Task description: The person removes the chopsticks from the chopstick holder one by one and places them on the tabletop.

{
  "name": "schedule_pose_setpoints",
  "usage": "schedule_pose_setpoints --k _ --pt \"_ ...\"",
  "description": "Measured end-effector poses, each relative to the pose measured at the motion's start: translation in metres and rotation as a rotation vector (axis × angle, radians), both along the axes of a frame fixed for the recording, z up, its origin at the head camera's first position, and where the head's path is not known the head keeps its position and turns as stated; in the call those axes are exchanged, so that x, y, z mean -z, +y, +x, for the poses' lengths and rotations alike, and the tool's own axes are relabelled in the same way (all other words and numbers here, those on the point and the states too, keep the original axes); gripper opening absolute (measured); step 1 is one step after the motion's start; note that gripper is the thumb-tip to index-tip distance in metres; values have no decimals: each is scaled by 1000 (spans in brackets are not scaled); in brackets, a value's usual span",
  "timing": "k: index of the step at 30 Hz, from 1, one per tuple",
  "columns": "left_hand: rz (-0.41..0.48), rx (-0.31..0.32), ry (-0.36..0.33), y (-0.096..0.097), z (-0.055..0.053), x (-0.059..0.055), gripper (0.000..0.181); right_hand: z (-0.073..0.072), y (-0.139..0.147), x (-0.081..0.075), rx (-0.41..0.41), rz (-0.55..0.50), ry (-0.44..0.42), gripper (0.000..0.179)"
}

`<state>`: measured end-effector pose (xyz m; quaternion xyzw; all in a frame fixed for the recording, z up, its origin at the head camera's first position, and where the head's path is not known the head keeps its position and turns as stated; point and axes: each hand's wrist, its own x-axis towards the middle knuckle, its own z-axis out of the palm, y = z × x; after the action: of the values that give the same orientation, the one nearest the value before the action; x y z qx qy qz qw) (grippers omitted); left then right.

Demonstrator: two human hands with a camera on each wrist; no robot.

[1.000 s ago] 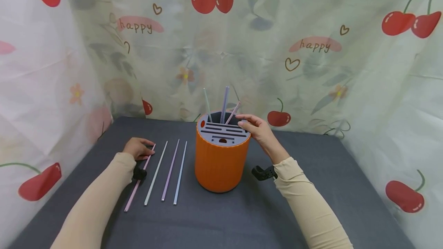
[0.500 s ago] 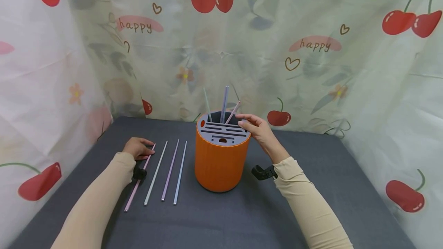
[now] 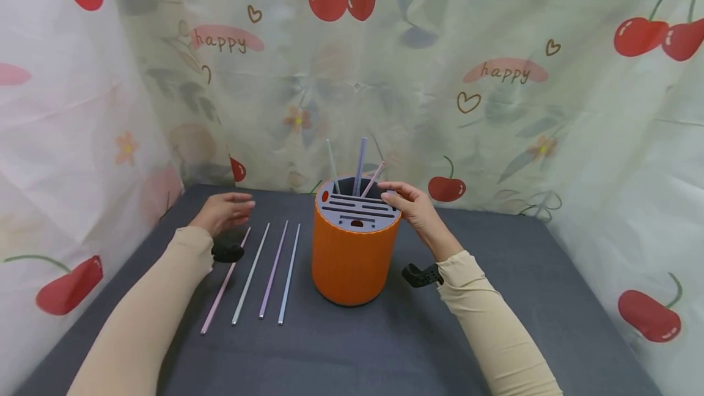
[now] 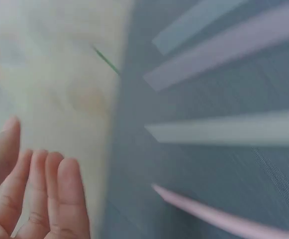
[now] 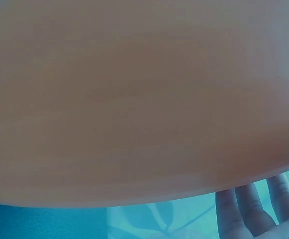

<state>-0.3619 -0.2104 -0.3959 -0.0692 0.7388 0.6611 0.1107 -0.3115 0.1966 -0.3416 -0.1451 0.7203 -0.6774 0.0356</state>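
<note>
My left hand (image 3: 224, 212) hovers over the far end of a pink chopstick (image 3: 217, 301), fingers extended and holding nothing. In the left wrist view its fingers (image 4: 70, 184) are apart from the chopsticks. Beside the pink one lie a white chopstick (image 3: 250, 277), a purple chopstick (image 3: 272, 271) and a light blue chopstick (image 3: 289, 274). My right hand (image 3: 415, 206) holds the upper right rim of an orange knife holder (image 3: 352, 267), thumb on the slotted grey top. Its other fingers (image 5: 253, 209) are partly hidden behind the holder in the right wrist view.
Several chopsticks (image 3: 360, 167) stand in the holder's rear opening, leaning different ways. Dark grey cloth (image 3: 352, 353) covers the table. A cherry-printed curtain (image 3: 357, 78) rises behind the table and along both sides.
My left hand has let go of the pink chopstick and lifted up and away from it; the chopstick stays on the table. The right hand keeps its place on the holder.
</note>
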Motion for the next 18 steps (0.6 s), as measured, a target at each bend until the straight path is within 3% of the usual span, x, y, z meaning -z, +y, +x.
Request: schedule_pose_setpoints --k 7,10,13,18 --pt "243 69 135 53 9 -83 51 0 0 1 -8 -10 3 36" --pt "305 115 186 77 15 -109 49 0 0 1 -9 -8 -1 37" --pt "308 179 232 98 19 -123 47 0 1 1 -6 -6 3 36" --pt "280 244 255 121 22 -128 43 0 1 1 -1 -1 6 35"
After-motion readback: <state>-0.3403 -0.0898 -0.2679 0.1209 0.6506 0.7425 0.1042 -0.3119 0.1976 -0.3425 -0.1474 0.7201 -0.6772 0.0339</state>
